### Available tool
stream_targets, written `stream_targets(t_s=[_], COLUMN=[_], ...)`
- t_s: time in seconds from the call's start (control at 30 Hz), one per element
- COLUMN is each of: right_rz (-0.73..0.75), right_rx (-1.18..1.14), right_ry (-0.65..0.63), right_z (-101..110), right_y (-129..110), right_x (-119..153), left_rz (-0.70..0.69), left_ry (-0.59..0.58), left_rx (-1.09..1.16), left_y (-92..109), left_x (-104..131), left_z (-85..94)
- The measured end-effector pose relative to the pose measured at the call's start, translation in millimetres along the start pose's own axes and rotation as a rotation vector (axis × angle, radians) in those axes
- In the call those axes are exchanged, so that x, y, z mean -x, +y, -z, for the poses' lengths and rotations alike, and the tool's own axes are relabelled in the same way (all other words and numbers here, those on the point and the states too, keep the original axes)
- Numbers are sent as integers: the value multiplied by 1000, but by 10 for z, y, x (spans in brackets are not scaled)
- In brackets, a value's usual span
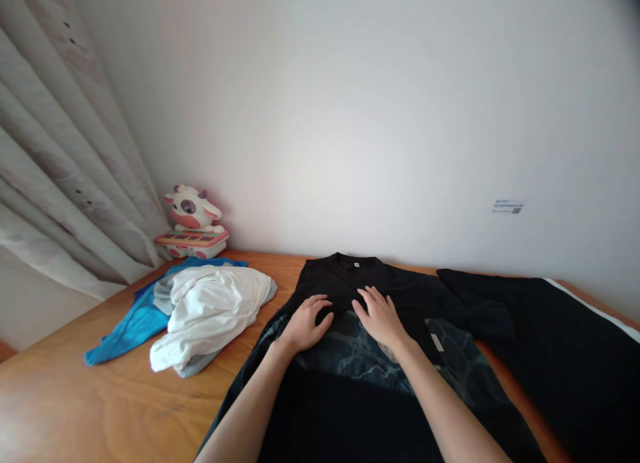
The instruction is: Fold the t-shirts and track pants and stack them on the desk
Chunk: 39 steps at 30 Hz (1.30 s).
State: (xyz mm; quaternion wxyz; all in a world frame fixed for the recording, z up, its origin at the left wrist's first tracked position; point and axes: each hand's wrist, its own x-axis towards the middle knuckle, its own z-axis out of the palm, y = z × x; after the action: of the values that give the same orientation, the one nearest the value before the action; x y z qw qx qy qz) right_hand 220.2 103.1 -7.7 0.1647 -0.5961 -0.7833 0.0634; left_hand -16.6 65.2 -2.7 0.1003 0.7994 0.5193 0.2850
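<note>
A black long-sleeved shirt with a dark patterned band across its chest lies spread out in front of me, its collar toward the wall. My left hand rests flat on the left part of the chest, fingers spread and slightly curved. On the other side of the chest lies my right hand, palm down, its fingers apart. Neither hand grips the cloth. A small white label shows on the patterned sleeve to the right of my right hand.
Left of the shirt, a crumpled white garment lies partly over a blue garment on the wooden table. A cow toy with a keyboard stands by the curtain. Black trousers with a white stripe lie at right.
</note>
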Motion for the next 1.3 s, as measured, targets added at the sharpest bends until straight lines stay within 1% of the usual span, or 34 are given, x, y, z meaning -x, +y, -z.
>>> stream_targets(t_s=[0.03,0.1,0.2,0.27,0.33,0.37,0.5,0.53,0.63,0.7,0.77,0.87,0.93,1.0,1.07,1.1,1.13,1.2,1.3], right_rz=[15,22,24,35,49,55,54,46,-3,-72,-192,-452,-618,-860,-1066,-1120,-1127,-1068,-948], right_rx=[-7,-14,-66,-123,-172,-188,-262,-281,-344,-380,-393,-367,-351,-328,-308,-301,-307,-348,-433], right_ry=[10,32,120,193,248,263,317,327,367,415,493,644,730,785,727,677,631,602,654], right_z=[-50,-133,-200,-201,-176,-160,-131,-134,-110,-9,181,526,678,718,672,638,606,569,578], right_y=[-70,-133,-96,-45,-8,2,-16,-25,6,134,371,862,1196,1483,1702,1783,1845,1914,1886], right_x=[22,76,132,144,150,155,200,208,187,145,126,237,398,573,711,755,779,768,643], left_rz=[6,53,127,134,116,99,24,29,64,69,21,-106,-134,-112,-85,-76,-71,-71,-90], left_ry=[34,83,73,70,87,75,-92,-106,-76,-61,-56,-72,-90,-103,-112,-112,-110,-105,-103], left_rx=[7,-31,-54,-2,19,4,-110,-135,-206,-258,-289,-252,-203,-175,-161,-156,-153,-148,-141], left_y=[-65,-218,-416,-478,-484,-475,-425,-419,-414,-404,-375,-291,-226,-175,-150,-147,-150,-167,-198], left_x=[21,68,137,163,174,177,188,191,191,184,173,158,150,143,135,132,129,123,117], left_z=[56,159,267,311,340,350,342,329,286,273,274,271,248,213,182,171,164,157,152])
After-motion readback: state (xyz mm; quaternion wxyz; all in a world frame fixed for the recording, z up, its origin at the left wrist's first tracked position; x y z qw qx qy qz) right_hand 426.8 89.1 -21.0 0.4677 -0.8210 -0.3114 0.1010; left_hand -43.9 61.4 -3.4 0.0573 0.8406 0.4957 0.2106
